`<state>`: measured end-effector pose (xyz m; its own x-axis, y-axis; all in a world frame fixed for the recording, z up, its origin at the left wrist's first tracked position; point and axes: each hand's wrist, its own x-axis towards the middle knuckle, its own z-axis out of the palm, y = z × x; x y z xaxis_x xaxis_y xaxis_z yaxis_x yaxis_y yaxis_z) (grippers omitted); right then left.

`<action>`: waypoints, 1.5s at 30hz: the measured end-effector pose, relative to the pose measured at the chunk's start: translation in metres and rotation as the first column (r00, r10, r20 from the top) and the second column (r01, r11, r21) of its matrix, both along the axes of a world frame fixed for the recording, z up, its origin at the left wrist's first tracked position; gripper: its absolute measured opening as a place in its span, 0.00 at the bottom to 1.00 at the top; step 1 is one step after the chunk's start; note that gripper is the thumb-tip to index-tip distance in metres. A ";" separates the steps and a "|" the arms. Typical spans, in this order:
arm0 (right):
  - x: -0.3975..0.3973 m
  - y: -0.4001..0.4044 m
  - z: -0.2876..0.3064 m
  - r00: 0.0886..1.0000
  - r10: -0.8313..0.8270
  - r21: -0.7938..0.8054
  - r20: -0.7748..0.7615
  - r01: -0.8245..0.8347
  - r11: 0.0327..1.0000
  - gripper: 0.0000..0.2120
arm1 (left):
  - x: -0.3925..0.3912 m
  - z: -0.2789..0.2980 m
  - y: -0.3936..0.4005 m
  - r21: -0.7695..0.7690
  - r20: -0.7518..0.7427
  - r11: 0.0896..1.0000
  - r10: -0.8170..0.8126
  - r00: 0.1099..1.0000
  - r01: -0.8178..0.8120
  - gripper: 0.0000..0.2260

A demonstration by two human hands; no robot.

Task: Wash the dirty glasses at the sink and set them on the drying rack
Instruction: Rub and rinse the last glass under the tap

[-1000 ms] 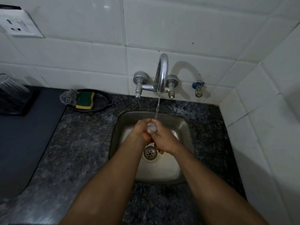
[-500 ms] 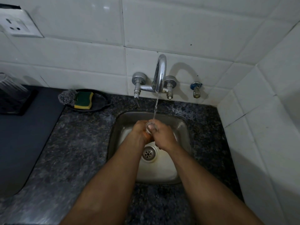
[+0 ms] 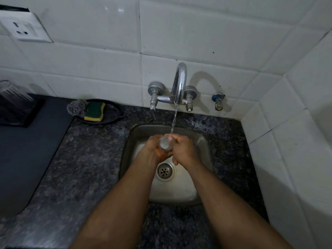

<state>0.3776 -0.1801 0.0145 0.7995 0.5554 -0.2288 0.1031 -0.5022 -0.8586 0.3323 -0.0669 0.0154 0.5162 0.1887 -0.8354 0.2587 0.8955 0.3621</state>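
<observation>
Both hands (image 3: 168, 150) round water-filled glass (image 3: 164, 144)

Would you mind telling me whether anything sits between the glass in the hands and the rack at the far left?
Nothing visible blocks it. The glass is over the sink; the dish with the sponge lies near the wall, behind the route to the rack.

Faucet spout (image 3: 178, 83) close above the hands; bare sink basin (image 3: 199, 141) either side.
</observation>
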 end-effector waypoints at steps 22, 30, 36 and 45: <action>-0.030 0.009 -0.009 0.984 -0.012 -0.270 0.176 0.060 0.961 0.19 | -0.014 -0.020 -0.016 0.043 0.210 0.999 -0.001 0.978 -0.009 0.17; -0.018 0.007 -0.005 0.948 -0.096 -0.161 -0.305 0.048 0.986 0.19 | -0.015 -0.032 -0.019 0.081 0.300 0.995 0.027 0.954 -0.053 0.15; -0.018 -0.007 -0.011 0.896 0.307 -0.405 0.321 -0.163 0.900 0.35 | 0.001 -0.017 -0.003 0.229 0.235 0.973 -0.065 0.970 0.010 0.09; -0.001 0.008 -0.005 0.979 0.048 -0.205 -0.197 -0.089 0.975 0.19 | 0.004 -0.035 -0.002 0.163 0.208 0.986 -0.060 0.976 0.026 0.20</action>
